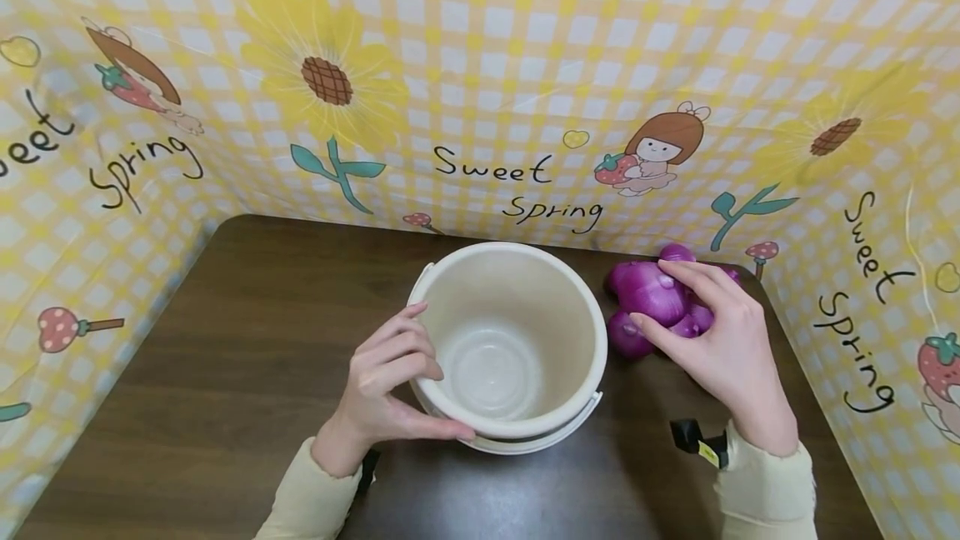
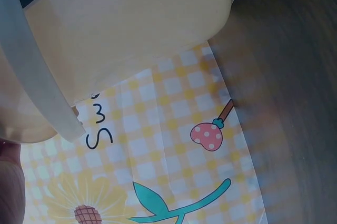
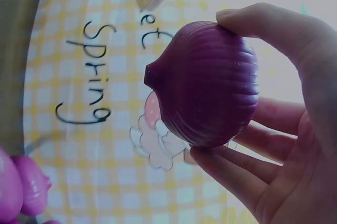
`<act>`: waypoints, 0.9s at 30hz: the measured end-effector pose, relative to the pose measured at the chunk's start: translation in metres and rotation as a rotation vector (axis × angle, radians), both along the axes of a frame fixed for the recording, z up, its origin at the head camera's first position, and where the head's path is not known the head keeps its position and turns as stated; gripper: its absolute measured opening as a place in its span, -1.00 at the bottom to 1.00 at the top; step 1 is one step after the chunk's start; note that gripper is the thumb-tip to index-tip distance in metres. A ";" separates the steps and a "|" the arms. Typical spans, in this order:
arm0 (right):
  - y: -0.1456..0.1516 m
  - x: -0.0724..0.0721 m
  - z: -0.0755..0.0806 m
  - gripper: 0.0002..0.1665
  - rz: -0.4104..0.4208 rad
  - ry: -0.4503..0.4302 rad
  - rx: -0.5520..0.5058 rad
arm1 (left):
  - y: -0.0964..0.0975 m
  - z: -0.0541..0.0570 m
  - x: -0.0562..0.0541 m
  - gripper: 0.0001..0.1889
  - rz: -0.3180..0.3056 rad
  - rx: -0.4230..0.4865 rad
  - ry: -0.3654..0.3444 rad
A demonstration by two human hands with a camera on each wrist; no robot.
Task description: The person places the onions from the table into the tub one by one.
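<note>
A cream bucket (image 1: pixel 598 340) stands upright at the middle of the brown table, with nothing inside. My left hand (image 1: pixel 390 377) grips its left rim, the thumb along the outside front and the fingertips near the rim's inner edge. To the right, my right hand (image 1: pixel 723 340) holds a glossy purple onion (image 3: pixel 210 84) between thumb and fingers, its pointed tip facing away from the palm. That onion hangs above several other purple onions (image 1: pixel 630 337) lying on the table. The left wrist view shows the bucket's side (image 2: pixel 142 24) and its pale handle (image 2: pixel 31 61).
Yellow checked cloth (image 1: pixel 480 90) with flowers and lettering walls in the back and both sides of the table (image 1: pixel 247 340). The bucket's handle (image 1: pixel 551 438) hangs down around its front. A black wrist strap piece (image 1: pixel 686 436) juts from the right sleeve.
</note>
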State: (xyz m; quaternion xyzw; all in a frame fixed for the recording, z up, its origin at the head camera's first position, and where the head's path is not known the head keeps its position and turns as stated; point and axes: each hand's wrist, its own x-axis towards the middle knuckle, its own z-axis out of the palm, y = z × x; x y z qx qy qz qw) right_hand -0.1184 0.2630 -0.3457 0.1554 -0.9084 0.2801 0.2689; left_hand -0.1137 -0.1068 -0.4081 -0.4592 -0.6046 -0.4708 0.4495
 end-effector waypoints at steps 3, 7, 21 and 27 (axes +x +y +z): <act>-0.006 -0.001 0.006 -0.15 0.020 0.018 -0.023 | 0.000 0.000 0.000 -0.43 0.000 0.001 -0.001; -0.013 -0.001 0.012 -0.15 0.041 0.024 -0.049 | 0.000 0.000 0.000 -0.42 0.004 0.000 -0.008; -0.029 -0.004 0.028 -0.17 0.131 0.030 -0.088 | 0.000 -0.001 -0.001 -0.40 0.024 0.009 -0.019; -0.035 -0.005 0.032 -0.17 0.163 0.042 -0.128 | -0.001 -0.001 0.000 -0.40 0.023 0.011 -0.021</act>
